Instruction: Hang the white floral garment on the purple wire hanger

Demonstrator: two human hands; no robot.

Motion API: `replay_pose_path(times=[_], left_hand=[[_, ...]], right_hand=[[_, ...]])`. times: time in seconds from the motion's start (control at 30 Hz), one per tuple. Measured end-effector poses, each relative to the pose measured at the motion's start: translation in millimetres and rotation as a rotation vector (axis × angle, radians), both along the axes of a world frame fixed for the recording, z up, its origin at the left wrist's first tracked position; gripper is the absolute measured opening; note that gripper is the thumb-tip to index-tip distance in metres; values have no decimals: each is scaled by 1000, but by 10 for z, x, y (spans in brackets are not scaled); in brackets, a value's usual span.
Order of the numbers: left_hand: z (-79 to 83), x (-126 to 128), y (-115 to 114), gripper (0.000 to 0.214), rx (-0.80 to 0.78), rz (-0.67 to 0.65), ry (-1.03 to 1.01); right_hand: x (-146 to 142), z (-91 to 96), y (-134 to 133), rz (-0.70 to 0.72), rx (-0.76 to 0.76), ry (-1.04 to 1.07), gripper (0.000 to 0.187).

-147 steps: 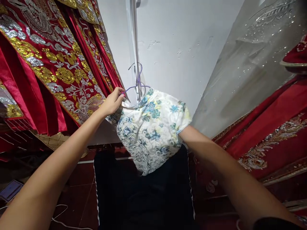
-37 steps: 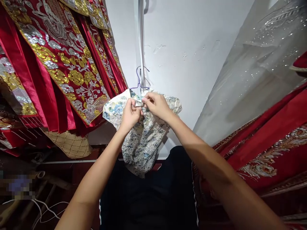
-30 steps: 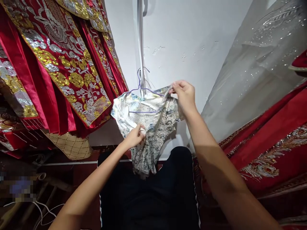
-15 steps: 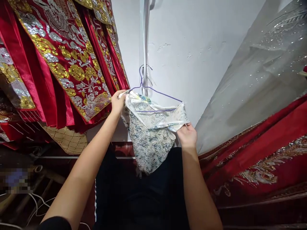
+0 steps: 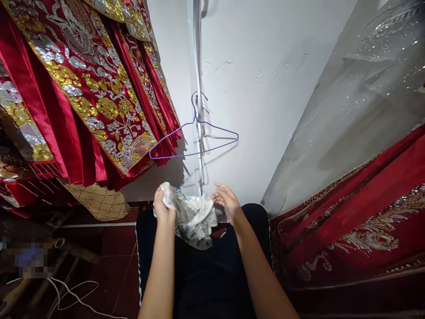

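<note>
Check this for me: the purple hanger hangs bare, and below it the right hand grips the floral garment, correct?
Not quite: the head view shows the left hand gripping the floral garment; the right hand is open beside it. The purple hanger does hang bare above.

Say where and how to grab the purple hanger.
Pinch the purple hanger at its neck, just below the hook, coming from the camera side. The sloping arms meet there, so it should swing least; the thin wire likely suits two fingers. It hangs bare, its neck uncovered on this side, with the white wall behind.
</note>
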State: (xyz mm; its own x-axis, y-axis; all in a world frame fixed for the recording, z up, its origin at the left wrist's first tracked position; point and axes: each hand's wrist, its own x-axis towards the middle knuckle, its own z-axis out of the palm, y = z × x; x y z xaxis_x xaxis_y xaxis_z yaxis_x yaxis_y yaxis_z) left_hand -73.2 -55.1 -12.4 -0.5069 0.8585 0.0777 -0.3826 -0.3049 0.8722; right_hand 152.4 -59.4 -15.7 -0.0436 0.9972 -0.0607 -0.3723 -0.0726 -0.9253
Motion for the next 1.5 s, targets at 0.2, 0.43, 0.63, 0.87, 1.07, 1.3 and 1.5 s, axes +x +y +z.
replay_pose_path(times=[0.2, 0.43, 0.63, 0.87, 1.07, 1.3, 1.5], left_hand=[[239, 766, -502, 34, 35, -324, 306], [866, 559, -754, 46, 227, -408, 660], [935, 363, -330, 52, 328, -508, 905], [473, -138, -480, 52, 93, -895, 1427], [604, -746, -303, 47, -90, -586, 1634], [852, -697, -263, 52, -49, -677, 1673], [870, -936, -67, 35, -200, -178, 1840]], right_hand=[[-362, 218, -225, 321, -8, -52, 54], [-226, 765, -120, 476, -29, 180, 69], [-139, 1145, -173, 775, -77, -95, 34], [448, 1468, -242, 855, 338, -785, 9], [552, 1649, 315, 150, 668, -757, 51], [203, 1279, 1073, 51, 723, -1000, 38], [603, 1476, 990, -4, 737, -1167, 20]])
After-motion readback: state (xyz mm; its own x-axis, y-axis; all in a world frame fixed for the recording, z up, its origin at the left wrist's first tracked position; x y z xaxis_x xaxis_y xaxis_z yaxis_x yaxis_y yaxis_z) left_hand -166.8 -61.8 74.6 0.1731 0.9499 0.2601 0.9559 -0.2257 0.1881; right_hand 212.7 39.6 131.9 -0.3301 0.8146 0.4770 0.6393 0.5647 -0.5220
